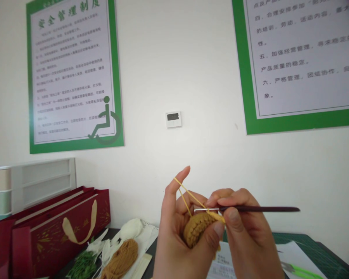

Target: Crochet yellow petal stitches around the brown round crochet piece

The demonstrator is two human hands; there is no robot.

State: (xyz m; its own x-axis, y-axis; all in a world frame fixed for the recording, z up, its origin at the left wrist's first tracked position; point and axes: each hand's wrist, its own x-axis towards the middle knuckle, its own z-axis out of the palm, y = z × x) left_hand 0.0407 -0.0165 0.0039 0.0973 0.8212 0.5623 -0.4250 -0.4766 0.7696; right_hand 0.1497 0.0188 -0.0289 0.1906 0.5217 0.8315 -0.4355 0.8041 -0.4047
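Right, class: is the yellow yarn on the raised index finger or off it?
On: the yellow yarn loops over the raised index finger of the left hand, running to the crochet hook in the right hand.

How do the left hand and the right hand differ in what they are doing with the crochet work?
The left hand cradles the crocheted piece, while the right hand pinches the dark-handled crochet hook. The left index finger stands upright with mustard yarn looped over it, while the right fingers curl over the hook. The left hand sits lower and nearer the view's centre; the right hand lies further right. Both hands are bare and raised close together.
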